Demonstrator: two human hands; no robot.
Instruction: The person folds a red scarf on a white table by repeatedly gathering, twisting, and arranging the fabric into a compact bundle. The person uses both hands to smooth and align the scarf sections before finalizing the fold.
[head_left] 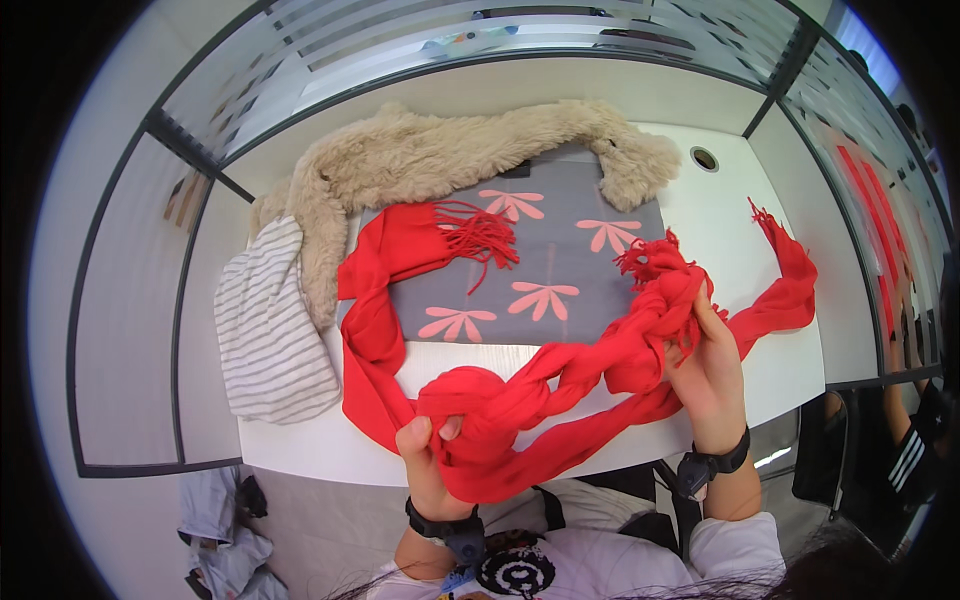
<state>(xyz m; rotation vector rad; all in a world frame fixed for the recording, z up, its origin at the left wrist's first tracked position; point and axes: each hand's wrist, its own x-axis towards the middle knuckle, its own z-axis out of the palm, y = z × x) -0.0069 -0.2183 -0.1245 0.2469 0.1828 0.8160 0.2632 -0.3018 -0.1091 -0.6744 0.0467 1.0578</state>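
A long red scarf (565,372) with fringed ends is knotted and braided along its middle, held up over the table's near edge. My left hand (430,465) grips the bulky knot at the braid's left end, thumb on top. Farther right, my right hand (708,370) closes round the braid near its fringe. One loose fringed end lies to the left on a folded grey cloth (555,255) with pink flower shapes; another trails out to the right on the white tabletop. Parts of the fingers are hidden behind the scarf.
A beige fur scarf (420,150) curves along the table's back and left side. Beside it, a striped white knit hat (270,325) lies at the left. Low partitions (215,330) enclose the table (765,390). A cable hole (705,159) sits at the back right.
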